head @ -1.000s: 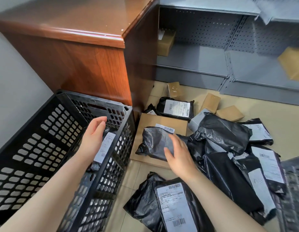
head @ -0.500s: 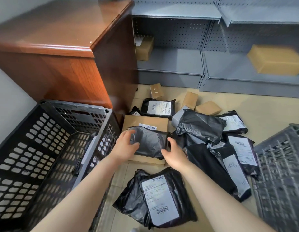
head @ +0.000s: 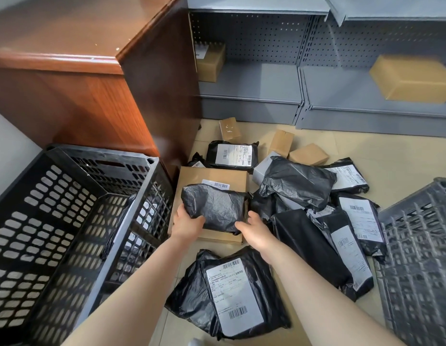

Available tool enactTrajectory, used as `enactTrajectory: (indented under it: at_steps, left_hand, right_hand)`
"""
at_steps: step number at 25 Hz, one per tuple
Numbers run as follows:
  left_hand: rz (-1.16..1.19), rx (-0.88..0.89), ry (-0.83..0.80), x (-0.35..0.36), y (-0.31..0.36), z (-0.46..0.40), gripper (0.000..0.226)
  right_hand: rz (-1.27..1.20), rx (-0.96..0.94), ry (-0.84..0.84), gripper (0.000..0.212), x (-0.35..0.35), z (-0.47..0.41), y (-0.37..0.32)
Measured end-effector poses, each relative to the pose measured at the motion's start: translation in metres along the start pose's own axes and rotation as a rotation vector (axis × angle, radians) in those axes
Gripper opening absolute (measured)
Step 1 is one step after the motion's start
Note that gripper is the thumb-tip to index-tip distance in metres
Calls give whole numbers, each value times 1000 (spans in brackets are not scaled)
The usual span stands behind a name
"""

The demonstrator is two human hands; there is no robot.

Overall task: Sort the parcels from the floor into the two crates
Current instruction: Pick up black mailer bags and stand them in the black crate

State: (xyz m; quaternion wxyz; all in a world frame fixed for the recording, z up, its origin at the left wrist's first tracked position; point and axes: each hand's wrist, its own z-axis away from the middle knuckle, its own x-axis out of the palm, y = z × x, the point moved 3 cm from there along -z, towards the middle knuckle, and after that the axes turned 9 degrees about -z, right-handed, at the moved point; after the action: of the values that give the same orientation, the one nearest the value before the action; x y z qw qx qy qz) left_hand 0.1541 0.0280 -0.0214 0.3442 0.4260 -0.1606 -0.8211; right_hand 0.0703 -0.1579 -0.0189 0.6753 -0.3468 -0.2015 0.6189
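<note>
A black plastic-wrapped parcel [head: 215,206] lies on a flat brown cardboard box [head: 212,174] on the floor. My left hand [head: 185,224] grips its near left corner and my right hand [head: 254,229] grips its near right edge. A black crate [head: 67,221] stands at the left, with a labelled parcel [head: 132,221] leaning inside. A grey crate [head: 421,245] sits at the right edge. Several black labelled bags and small brown boxes lie scattered on the floor, one big bag [head: 229,293] between my forearms.
A wooden desk [head: 92,78] rises behind the black crate. Grey metal shelving [head: 279,96] runs along the back, holding a brown box [head: 411,78] at the right and another box [head: 209,61] at the left. Bare beige floor [head: 366,151] shows in front of the shelves.
My left hand left the black crate and came across to the black parcel. Both hands now hold that parcel by its near edge. The view shifted to the right.
</note>
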Motion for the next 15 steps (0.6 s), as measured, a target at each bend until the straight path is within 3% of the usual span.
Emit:
enactTrajectory:
  at_steps: [5, 9, 13, 15]
  left_hand:
    - [88, 13, -17, 6, -2, 2, 75]
    - [81, 5, -82, 13, -1, 9, 64]
    - [293, -44, -71, 16, -10, 3, 60]
    - [399, -51, -36, 15, -9, 3, 53]
  right_hand:
    - [-186, -2, -41, 66, 3, -12, 9]
    - [-416, 113, -112, 53, 1, -6, 14]
    - [-426, 168, -77, 30, 2, 0, 16]
    - [-466, 174, -28, 33, -2, -3, 18]
